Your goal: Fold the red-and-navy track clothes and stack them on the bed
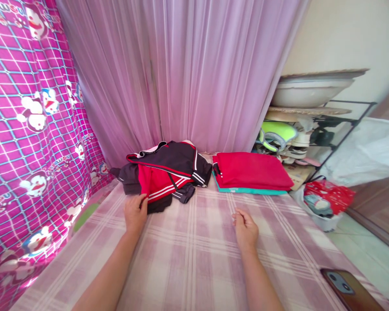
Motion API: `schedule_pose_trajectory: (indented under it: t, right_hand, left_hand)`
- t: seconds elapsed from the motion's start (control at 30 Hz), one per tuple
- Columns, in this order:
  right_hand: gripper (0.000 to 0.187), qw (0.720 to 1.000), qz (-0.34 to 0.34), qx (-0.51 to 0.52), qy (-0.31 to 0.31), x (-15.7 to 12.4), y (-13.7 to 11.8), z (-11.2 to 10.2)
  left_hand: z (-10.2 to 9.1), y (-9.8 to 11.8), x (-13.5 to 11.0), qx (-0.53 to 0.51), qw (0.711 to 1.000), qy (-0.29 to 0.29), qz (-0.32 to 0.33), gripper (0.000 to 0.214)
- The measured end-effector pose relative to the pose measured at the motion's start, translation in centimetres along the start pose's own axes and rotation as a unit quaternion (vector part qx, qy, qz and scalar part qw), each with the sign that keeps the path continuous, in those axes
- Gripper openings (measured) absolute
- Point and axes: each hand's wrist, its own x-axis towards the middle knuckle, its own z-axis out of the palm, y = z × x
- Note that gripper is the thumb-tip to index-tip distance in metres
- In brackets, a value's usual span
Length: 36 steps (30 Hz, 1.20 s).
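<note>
At the far left of the plaid-covered surface lies a loose pile of dark clothes (173,157) with red and white trim. My left hand (136,214) is at the pile's near left corner, fingers closed on the edge of a red garment with white stripes (155,183). My right hand (247,229) rests over the plaid cloth (194,259), fingers loosely curled and apart from the thumb, holding nothing. Beyond it sits a neat stack, a folded red garment (253,170) on top of a folded teal one (256,191).
A phone (350,289) lies at the near right edge. Right of the surface stand a rack (340,142) with a white basin (311,93) and shoes, and a white bin (327,222) with red cloth. Purple curtains (194,77) hang behind; a pink patterned curtain (35,142) hangs left.
</note>
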Motion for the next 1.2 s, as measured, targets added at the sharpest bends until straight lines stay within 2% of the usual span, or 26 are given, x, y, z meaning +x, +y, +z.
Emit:
schedule_pose_trajectory:
  t: [0.07, 0.17, 0.27, 0.37, 0.47, 0.53, 0.63, 0.77, 0.83, 0.9, 0.97, 1.03, 1.13, 1.2]
  right_hand:
    - [0.052, 1.0, 0.002, 0.003, -0.005, 0.0, 0.0, 0.0]
    - [0.053, 1.0, 0.0, -0.004, -0.008, 0.0, 0.1, 0.1]
    - [0.052, 1.0, -0.001, -0.004, -0.009, 0.1, 0.2, 0.1]
    - [0.052, 1.0, 0.005, 0.003, -0.008, 0.1, 0.1, 0.1]
    - [0.052, 1.0, 0.011, 0.006, -0.008, 0.1, 0.0, 0.0]
    - [0.053, 1.0, 0.007, 0.005, -0.008, 0.1, -0.1, 0.0]
    - [0.052, 1.0, 0.002, 0.004, -0.006, 0.1, -0.2, 0.0]
    - [0.051, 1.0, 0.002, 0.011, -0.006, 0.1, 0.1, 0.0]
    - [0.05, 1.0, 0.002, 0.015, -0.006, 0.1, 0.3, 0.1]
    - [0.048, 1.0, 0.001, 0.02, -0.007, 0.2, 0.4, 0.1]
    - [0.048, 1.0, 0.002, 0.02, -0.008, 0.2, 0.4, 0.2]
    - [0.048, 1.0, 0.003, 0.018, -0.007, 0.2, 0.2, 0.2]
    - [0.049, 1.0, 0.007, 0.019, -0.011, 0.0, -0.2, 0.2]
    - [0.049, 1.0, 0.012, 0.017, -0.013, -0.1, -0.4, 0.2]
  left_hand:
    - [-0.6, 1.5, -1.1, -0.02, 0.998, -0.014, 0.051, 0.026]
    - [-1.4, 4.8, -3.2, -0.054, 0.99, -0.063, 0.114, 0.026]
    - [-1.7, 8.6, -5.9, -0.091, 0.975, -0.126, 0.157, 0.026]
    - [-1.8, 11.5, -8.7, -0.125, 0.947, -0.217, 0.201, 0.025]
    - [-2.1, 12.9, -10.4, -0.144, 0.898, -0.318, 0.268, 0.028]
    - [-2.3, 12.9, -10.4, -0.139, 0.886, -0.342, 0.279, 0.029]
    - [-2.6, 11.9, -8.8, -0.12, 0.912, -0.303, 0.248, 0.025]
    - [-3.0, 9.3, -4.7, -0.073, 0.963, -0.159, 0.203, 0.025]
    - [-3.3, 7.6, -2.3, -0.027, 0.979, -0.094, 0.178, 0.028]
    - [-3.5, 5.5, -0.3, 0.035, 0.987, -0.055, 0.149, 0.034]
    - [-3.5, 3.2, 1.1, 0.092, 0.988, -0.043, 0.12, 0.044]
    - [-3.5, 0.8, 1.7, 0.111, 0.988, -0.06, 0.093, 0.042]
    - [-3.3, -1.8, 1.7, 0.078, 0.994, -0.083, 0.006, 0.027]
    - [-3.1, -2.4, 1.2, 0.047, 0.995, -0.071, -0.045, 0.027]
